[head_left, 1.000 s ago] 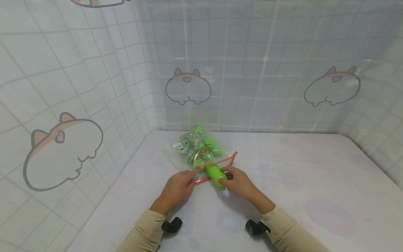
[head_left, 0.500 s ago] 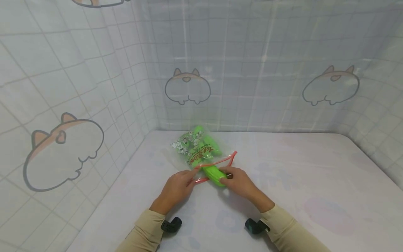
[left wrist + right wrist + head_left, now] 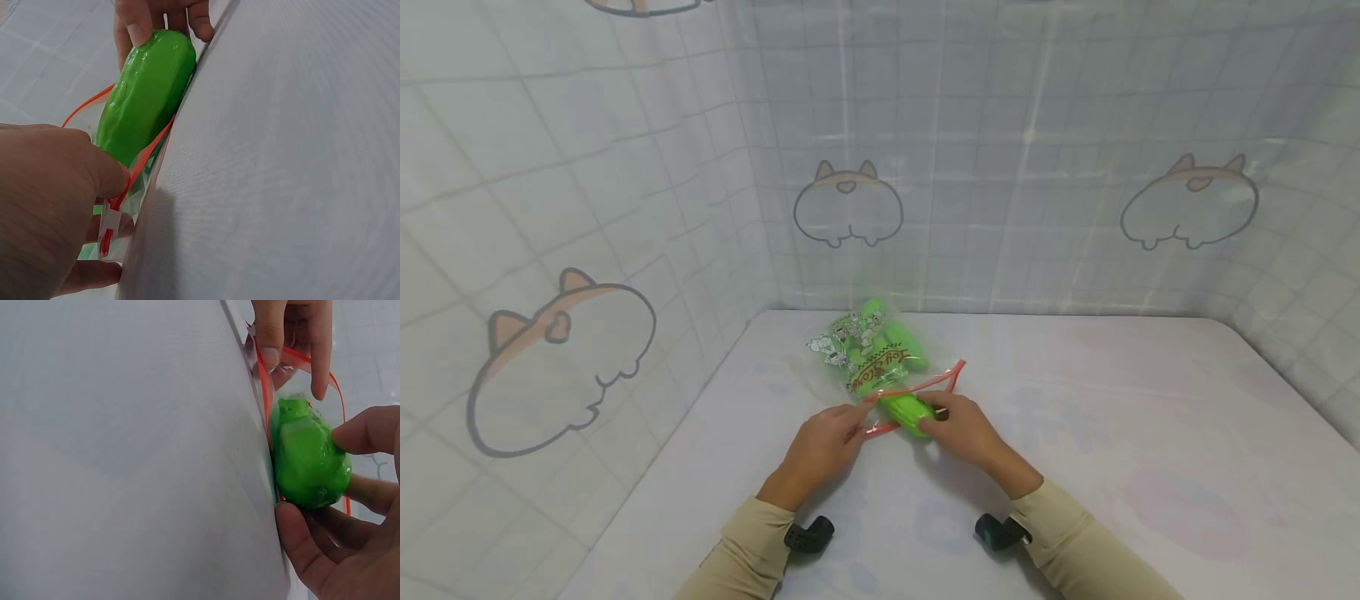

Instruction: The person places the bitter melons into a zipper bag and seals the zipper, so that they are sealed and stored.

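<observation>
A clear zip bag [image 3: 880, 364] with a red zip edge and printed lettering lies on the table, its mouth parted toward me. My left hand [image 3: 823, 446] pinches the bag's rim at the left corner; the white slider [image 3: 111, 219] shows beside its fingers in the left wrist view. My right hand [image 3: 964, 427] holds the near end of a glossy, bumpy green cucumber-shaped piece [image 3: 147, 94] between thumb and fingers. The far end of that piece is inside the mouth, as the right wrist view also shows. More green pieces [image 3: 906, 343] lie inside the bag, partly hidden by the print.
A white cloth with faint prints covers the table [image 3: 1097, 417]. Grid-patterned curtains with cartoon animal drawings hang at the back [image 3: 985, 167] and both sides. Dark devices [image 3: 808, 535] are strapped to both wrists, close above the cloth.
My right hand has moved slightly forward and left, sliding the green cucumber-shaped piece a bit farther into the bag. My left hand stays at the rim.
</observation>
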Action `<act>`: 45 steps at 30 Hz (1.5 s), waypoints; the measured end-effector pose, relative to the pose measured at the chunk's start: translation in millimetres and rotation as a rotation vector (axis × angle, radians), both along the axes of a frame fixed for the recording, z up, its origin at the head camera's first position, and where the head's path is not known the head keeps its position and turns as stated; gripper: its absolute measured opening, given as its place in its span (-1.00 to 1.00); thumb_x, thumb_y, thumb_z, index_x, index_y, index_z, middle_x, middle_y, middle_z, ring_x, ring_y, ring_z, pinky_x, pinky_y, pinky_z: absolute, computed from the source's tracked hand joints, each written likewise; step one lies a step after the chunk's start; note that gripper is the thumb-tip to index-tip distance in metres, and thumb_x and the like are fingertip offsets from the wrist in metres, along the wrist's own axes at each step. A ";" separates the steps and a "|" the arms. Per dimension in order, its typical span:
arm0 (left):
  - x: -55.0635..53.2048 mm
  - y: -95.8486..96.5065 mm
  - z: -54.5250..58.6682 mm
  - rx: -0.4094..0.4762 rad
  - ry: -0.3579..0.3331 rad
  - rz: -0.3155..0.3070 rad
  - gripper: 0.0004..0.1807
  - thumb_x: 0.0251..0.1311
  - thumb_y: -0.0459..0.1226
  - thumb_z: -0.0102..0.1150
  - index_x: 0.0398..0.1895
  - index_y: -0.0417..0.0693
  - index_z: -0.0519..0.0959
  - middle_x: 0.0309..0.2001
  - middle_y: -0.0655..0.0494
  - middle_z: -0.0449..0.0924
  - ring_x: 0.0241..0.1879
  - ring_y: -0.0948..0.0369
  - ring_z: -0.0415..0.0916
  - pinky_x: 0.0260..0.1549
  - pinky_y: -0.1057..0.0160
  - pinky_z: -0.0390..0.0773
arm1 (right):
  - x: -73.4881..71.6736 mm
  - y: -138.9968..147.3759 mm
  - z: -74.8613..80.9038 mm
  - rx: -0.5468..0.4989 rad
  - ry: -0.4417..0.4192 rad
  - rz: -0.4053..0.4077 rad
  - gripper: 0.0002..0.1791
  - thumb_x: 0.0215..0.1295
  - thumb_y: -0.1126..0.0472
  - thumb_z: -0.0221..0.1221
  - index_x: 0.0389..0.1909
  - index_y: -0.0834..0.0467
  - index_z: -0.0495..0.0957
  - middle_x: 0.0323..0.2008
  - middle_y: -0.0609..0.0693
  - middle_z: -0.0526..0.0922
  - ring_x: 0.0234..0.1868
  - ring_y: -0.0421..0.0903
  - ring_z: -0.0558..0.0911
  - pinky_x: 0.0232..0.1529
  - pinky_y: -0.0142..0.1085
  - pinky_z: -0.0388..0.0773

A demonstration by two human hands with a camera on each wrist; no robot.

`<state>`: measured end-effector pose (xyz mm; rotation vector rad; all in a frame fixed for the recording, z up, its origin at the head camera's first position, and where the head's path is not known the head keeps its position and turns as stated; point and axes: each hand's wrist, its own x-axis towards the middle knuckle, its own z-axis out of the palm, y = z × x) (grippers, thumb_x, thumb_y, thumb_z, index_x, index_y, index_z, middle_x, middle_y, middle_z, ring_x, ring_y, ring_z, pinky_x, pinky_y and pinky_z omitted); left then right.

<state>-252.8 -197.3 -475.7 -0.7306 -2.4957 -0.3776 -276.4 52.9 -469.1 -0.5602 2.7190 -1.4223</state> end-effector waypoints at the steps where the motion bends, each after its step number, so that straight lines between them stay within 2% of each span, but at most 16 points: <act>1: 0.0 0.0 -0.2 -0.004 -0.003 0.004 -0.43 0.16 -0.38 0.33 0.29 0.01 0.57 -0.50 0.28 0.45 -0.54 0.29 0.30 -0.50 0.25 0.43 | -1.0 -0.6 -0.7 -0.005 0.002 -0.005 -0.48 0.27 0.16 0.27 0.26 0.16 0.56 0.03 0.01 0.64 -0.05 -0.05 0.60 -0.16 -0.21 0.58; 7: 0.3 -0.2 -1.9 -0.012 -0.010 0.015 -0.43 0.16 -0.37 0.33 0.30 0.04 0.57 -0.52 0.30 0.42 -0.55 0.29 0.28 -0.52 0.28 0.40 | -4.3 -2.7 -3.5 -0.052 0.011 -0.030 -0.52 0.25 0.19 0.30 0.18 0.21 0.55 -0.01 0.00 0.64 -0.06 -0.06 0.60 -0.09 -0.17 0.59; 13: -0.8 -0.4 -3.2 -0.018 0.004 0.008 -0.43 0.15 -0.37 0.34 0.29 0.03 0.58 -0.52 0.27 0.44 -0.55 0.28 0.30 -0.51 0.25 0.43 | -6.9 -4.0 -4.0 -0.087 0.044 -0.043 -0.60 0.24 0.23 0.33 0.10 0.18 0.58 -0.05 -0.02 0.66 -0.06 -0.08 0.60 -0.02 -0.12 0.56; 24: -1.8 2.0 -2.8 -0.026 -0.011 0.024 -0.40 0.16 -0.36 0.35 0.33 0.06 0.55 -0.49 0.25 0.52 -0.53 0.28 0.35 -0.50 0.26 0.46 | -11.0 -5.0 -5.6 -0.135 0.030 -0.105 -0.55 0.22 0.24 0.37 0.12 0.22 0.57 0.02 0.08 0.66 0.00 0.00 0.64 0.01 -0.09 0.58; 30: -1.6 3.1 -1.8 -0.022 -0.039 0.036 -0.43 0.17 -0.33 0.36 0.30 0.07 0.57 -0.46 0.26 0.56 -0.51 0.30 0.37 -0.48 0.28 0.47 | -13.5 -2.7 -7.0 -0.124 0.021 -0.152 -0.56 0.24 0.17 0.37 0.11 0.18 0.57 0.04 0.09 0.66 0.02 0.02 0.64 -0.02 -0.10 0.58; 37: -2.8 1.5 -2.2 -0.019 -0.047 0.021 -0.44 0.19 -0.34 0.35 0.30 0.07 0.57 -0.45 0.24 0.58 -0.51 0.31 0.37 -0.48 0.30 0.48 | -13.3 -3.1 -5.5 -0.108 0.005 -0.210 -0.60 0.27 0.11 0.34 0.06 0.20 0.58 -0.02 0.11 0.67 -0.01 0.03 0.62 -0.19 -0.18 0.60; 45: -4.7 2.0 -4.5 -0.017 -0.015 0.003 -0.46 0.17 -0.37 0.34 0.27 0.02 0.59 -0.47 0.25 0.56 -0.53 0.30 0.36 -0.50 0.27 0.47 | -14.6 -2.8 -7.2 -0.081 0.005 -0.246 -0.63 0.30 0.05 0.31 0.02 0.17 0.59 -0.05 0.12 0.67 -0.04 0.03 0.61 -0.18 -0.14 0.59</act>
